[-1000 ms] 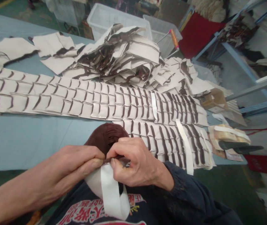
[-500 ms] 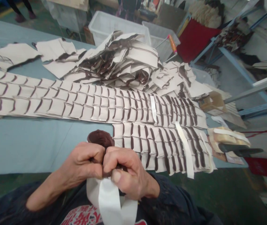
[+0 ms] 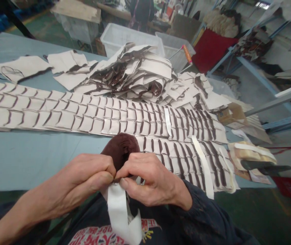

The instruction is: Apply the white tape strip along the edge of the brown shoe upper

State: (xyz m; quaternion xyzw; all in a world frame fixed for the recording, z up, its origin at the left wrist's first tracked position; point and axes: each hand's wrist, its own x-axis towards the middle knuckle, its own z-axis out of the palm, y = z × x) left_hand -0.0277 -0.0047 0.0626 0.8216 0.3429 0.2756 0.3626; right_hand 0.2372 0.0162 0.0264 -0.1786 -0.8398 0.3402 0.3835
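Note:
Close to my chest, a dark brown fabric piece (image 3: pixel 118 149) is gathered into a rounded bunch, with a loose white strip (image 3: pixel 118 207) hanging below it. My left hand (image 3: pixel 91 177) pinches the edge of the brown fabric between thumb and fingers. Right beside it, my right hand (image 3: pixel 147 180) pinches the same edge, thumb against forefinger, near the top of the white strip. The fingertips of both hands almost meet. Just beyond them lie overlapping rows of white pieces with brown edges (image 3: pixel 171 156).
A longer band of overlapped pieces (image 3: pixel 66 112) runs across the blue table (image 3: pixel 33 160). Behind it rises a loose heap of white and brown pieces (image 3: pixel 145 71). Plastic bins (image 3: pixel 132 37) stand beyond. At the right lie a cardboard box (image 3: pixel 230 115) and a yellowish bundle (image 3: pixel 252 154).
The brown fabric has opened into a larger, rounder shape and sits further right. My fingers have gone from tight fists to a finer pinch. The view has shifted slightly.

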